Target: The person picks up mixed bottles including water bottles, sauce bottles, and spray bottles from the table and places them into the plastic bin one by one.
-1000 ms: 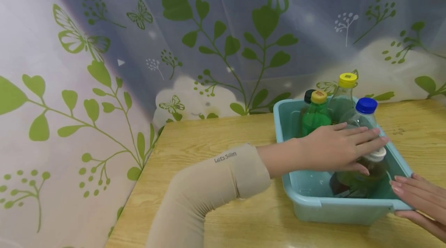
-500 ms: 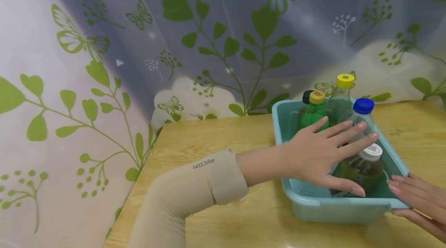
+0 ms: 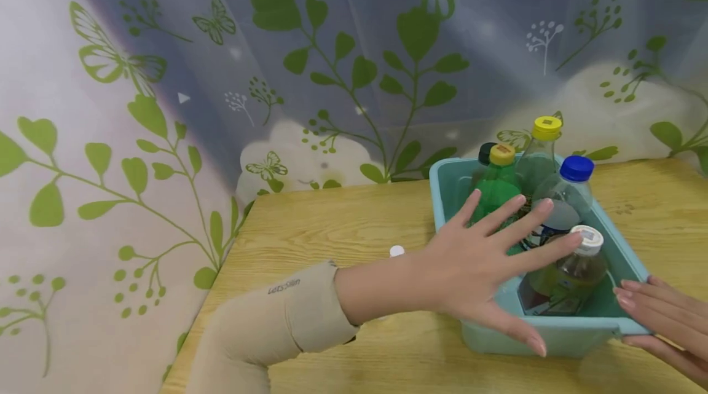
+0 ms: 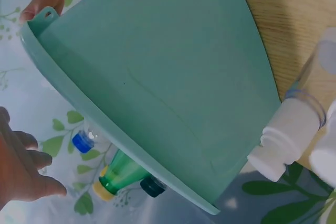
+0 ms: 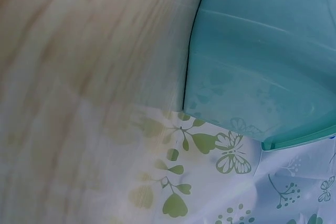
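My left hand, fingers spread wide, hovers over the left side of a light blue plastic basin. It overlaps the bottles inside in the head view. My right hand holds the basin's near right corner, fingers over the rim and thumb below. Several bottles stand in the basin: a white-capped bottle in front, a clear blue-capped bottle, a green bottle with a yellow cap, a clear yellow-capped bottle and a dark-capped bottle at the back.
The basin rests on a wooden table. Behind my left forearm a white cap shows. In the left wrist view, a clear bottle with a white top and another white object are beside the basin. A leaf-patterned curtain hangs behind.
My left hand has drawn back to the left from over the front bottles, its fingers spreading. The white cap behind my forearm has come into sight. The right hand stays at the corner.
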Demonstrator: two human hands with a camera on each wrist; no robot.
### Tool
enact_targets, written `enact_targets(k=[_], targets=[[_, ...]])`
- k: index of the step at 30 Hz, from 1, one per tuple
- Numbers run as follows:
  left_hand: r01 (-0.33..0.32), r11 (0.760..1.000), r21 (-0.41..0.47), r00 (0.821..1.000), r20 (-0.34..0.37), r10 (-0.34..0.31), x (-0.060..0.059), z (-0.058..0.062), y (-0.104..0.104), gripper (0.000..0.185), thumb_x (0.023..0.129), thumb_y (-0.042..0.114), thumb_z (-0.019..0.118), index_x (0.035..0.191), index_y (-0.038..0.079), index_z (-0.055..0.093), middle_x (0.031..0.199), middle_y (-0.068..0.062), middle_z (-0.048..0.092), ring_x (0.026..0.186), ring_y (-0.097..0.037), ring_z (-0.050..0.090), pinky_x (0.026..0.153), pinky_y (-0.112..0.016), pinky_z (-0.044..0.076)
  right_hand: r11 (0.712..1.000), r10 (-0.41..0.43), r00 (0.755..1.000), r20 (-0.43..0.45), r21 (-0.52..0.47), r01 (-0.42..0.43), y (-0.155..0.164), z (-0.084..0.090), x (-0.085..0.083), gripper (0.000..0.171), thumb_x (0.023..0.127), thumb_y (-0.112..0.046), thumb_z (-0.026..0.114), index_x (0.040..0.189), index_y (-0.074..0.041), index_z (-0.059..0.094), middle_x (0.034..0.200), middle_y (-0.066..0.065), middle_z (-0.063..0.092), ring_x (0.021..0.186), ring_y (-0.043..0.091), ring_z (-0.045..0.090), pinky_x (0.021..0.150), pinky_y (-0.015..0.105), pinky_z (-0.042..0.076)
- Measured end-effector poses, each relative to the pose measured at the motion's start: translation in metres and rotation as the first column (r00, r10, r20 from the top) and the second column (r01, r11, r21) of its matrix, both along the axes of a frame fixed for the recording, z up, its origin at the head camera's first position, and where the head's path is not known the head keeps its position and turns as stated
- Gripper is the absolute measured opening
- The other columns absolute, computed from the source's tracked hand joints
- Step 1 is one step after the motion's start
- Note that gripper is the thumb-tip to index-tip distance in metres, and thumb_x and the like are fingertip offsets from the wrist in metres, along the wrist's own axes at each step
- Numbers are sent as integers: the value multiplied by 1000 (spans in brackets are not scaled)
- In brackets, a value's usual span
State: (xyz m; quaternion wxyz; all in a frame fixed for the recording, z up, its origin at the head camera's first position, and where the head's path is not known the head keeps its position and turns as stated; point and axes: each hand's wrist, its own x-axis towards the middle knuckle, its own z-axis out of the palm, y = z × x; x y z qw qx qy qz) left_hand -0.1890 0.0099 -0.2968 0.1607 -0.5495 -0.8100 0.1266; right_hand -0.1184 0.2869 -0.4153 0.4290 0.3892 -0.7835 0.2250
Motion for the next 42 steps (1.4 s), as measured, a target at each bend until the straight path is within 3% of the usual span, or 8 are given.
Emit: enact_targets(k=[3,10,18,25,29,32,42], targets=[[-22,1000,9,1000,20,21,0,-2,-9,122,58,95,42,153,32,-2,153,-5,-27,144,-24,-13,113,-59,6,1000,2,1000,-7,-1,-2,-1,3,0,50,95,-40,51,111,5,67,134,-8,51,127,2,46,108,18,31],[-23,991,130,1000,15,21,-5,-10,-29,125,53,94,49,153,30,12,156,-7,-23,143,-29,-15,108,-67,11,1000,20,1000,-21,-12,-20,-4,7,0,50,95,-38,52,110,7,67,133,-5,52,127,4,47,107,18,31],[-100,976,195,990,113,79,-7,-6,-51,128,53,87,61,154,26,11,155,-7,-25,142,-32,-18,105,-72,8,1000,-1,1000,-17,-2,1,-3,5,0,50,95,-40,51,112,4,67,134,-7,51,127,3,46,107,18,31],[-63,954,293,998,38,55,-5,-6,-67,131,46,89,61,151,19,25,157,-13,-15,143,-36,-9,102,-74,11,999,25,999,-25,-30,-26,-3,2,-3,48,94,-39,53,111,4,68,132,-7,52,126,3,47,108,19,31],[-27,933,359,999,36,15,-5,-6,-75,142,46,87,65,153,22,-3,158,-17,-9,144,-37,-5,101,-74,14,999,31,999,-24,-35,-31,-2,-1,-2,47,95,-38,53,112,4,67,132,-6,52,127,3,47,108,20,31],[-27,924,382,999,36,14,-6,-8,-80,147,46,85,67,145,28,-25,158,-18,-8,144,-37,-4,99,-75,18,999,37,999,-26,-36,-38,-1,-2,-3,47,95,-38,53,112,4,67,132,-6,52,127,4,47,109,21,30],[-47,922,383,999,34,37,-7,-26,-103,147,46,85,67,149,26,-19,157,-19,-7,144,-39,1,95,-77,22,1000,5,1000,-13,-18,-5,-3,2,0,48,95,-40,51,112,2,68,133,-9,51,127,2,46,108,19,30]])
